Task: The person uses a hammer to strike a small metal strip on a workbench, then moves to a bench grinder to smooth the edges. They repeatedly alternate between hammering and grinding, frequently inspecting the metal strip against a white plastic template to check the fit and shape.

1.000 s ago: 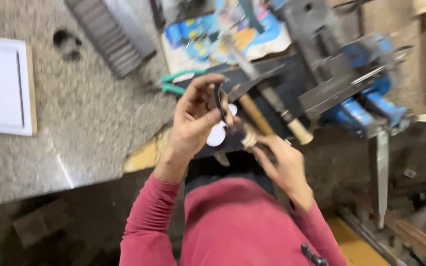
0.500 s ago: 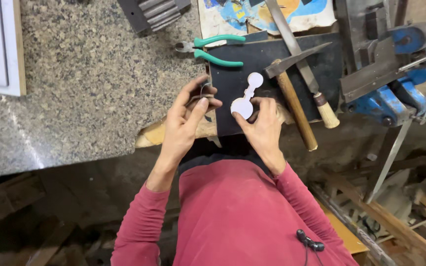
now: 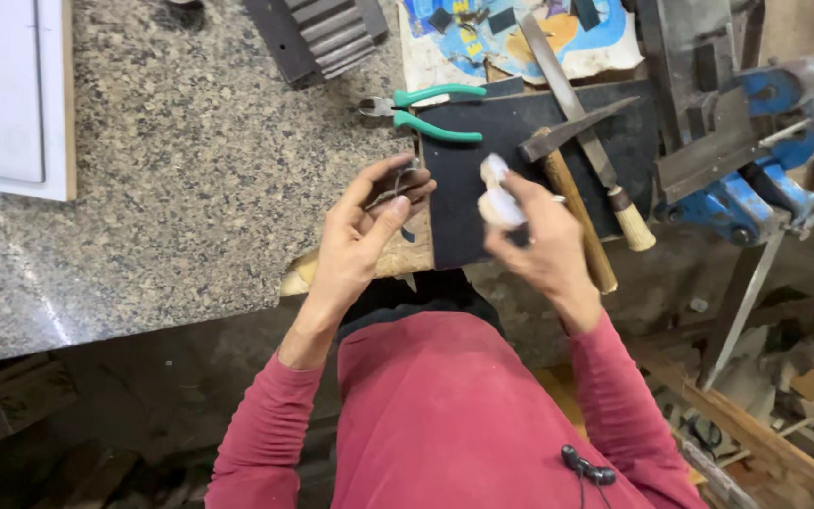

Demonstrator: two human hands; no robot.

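Paper printed in bright blue, yellow and orange point(image 3: 520, 38) lies creased at the far edge of the bench, with small dark scraps on it; its print is too small to make out. A white panel with a wooden edge point(image 3: 11, 94) sits far left on the speckled granite slab point(image 3: 190, 188). A dark ribbed block point(image 3: 317, 33) rests near the top. Green-handled pliers point(image 3: 426, 108) lie just beside a black mat point(image 3: 482, 170), on which a hammer point(image 3: 572, 179) and a flat file point(image 3: 581, 132) cross. A blue vise point(image 3: 756, 151) stands at the right, above a cluttered floor of wood offcuts.

The left hand point(image 3: 360, 240) is closed around a small dark metal tool point(image 3: 398, 188), thumb pressing it against the fingers. The right hand point(image 3: 544, 240) pinches a white figure-eight-shaped piece point(image 3: 496, 193) in its fingertips, held above the mat's near edge.

Half a second earlier the two hands met over the white piece at the mat; now they are apart, and the piece has lifted with the right hand.
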